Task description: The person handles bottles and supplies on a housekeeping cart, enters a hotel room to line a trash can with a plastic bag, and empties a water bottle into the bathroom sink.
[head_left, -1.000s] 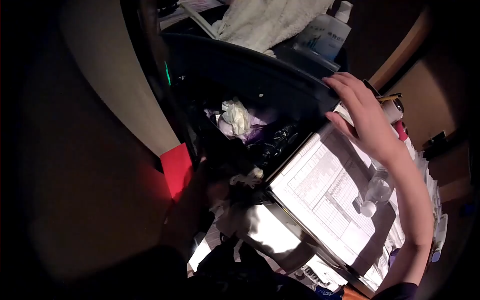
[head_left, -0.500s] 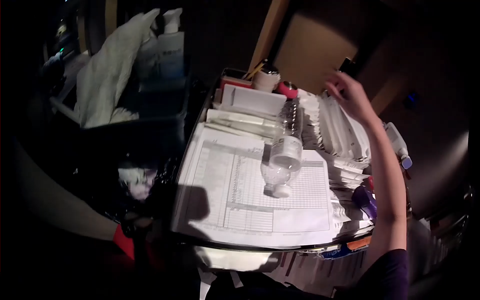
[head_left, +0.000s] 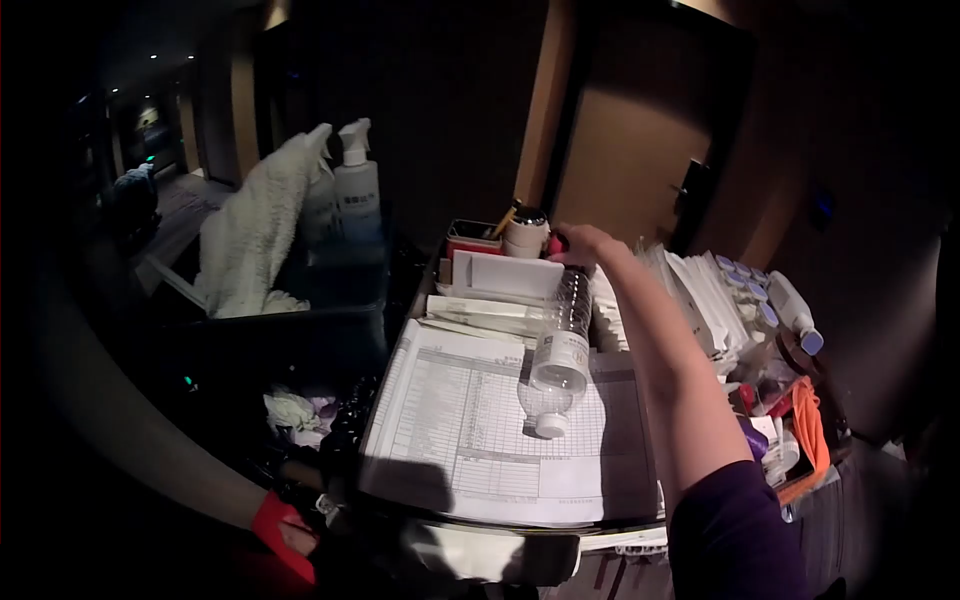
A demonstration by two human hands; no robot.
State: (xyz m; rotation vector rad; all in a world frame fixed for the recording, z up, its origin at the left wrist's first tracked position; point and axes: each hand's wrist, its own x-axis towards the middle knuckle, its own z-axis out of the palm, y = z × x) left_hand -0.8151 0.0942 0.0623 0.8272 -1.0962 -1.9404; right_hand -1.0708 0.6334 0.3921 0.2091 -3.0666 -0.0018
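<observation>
My right hand point(head_left: 584, 244) reaches over the far side of the cart top, its fingers curled on a small red round object point(head_left: 557, 243) that shows only in part. Beside it stand a white jar with a dark lid point(head_left: 526, 232) and a red box with pencils point(head_left: 474, 238). Below my right hand, a clear plastic bottle point(head_left: 560, 365) with a white cap lies on printed form sheets point(head_left: 450, 400). At the lower left, my left hand point(head_left: 300, 538) is in shadow near a red band or cuff point(head_left: 273, 524); its fingers cannot be made out.
Stacked white packets point(head_left: 690, 300) and lidded bottles point(head_left: 795, 305) fill the right side, with an orange cloth point(head_left: 808, 430) below. On the left are a dark bin point(head_left: 340, 315), a spray bottle point(head_left: 357, 190) and a white towel point(head_left: 255, 230). A door point(head_left: 640, 150) stands behind.
My right hand has moved left from above the packets to the red round object. The view has tilted up, bringing more of the corridor and door into sight.
</observation>
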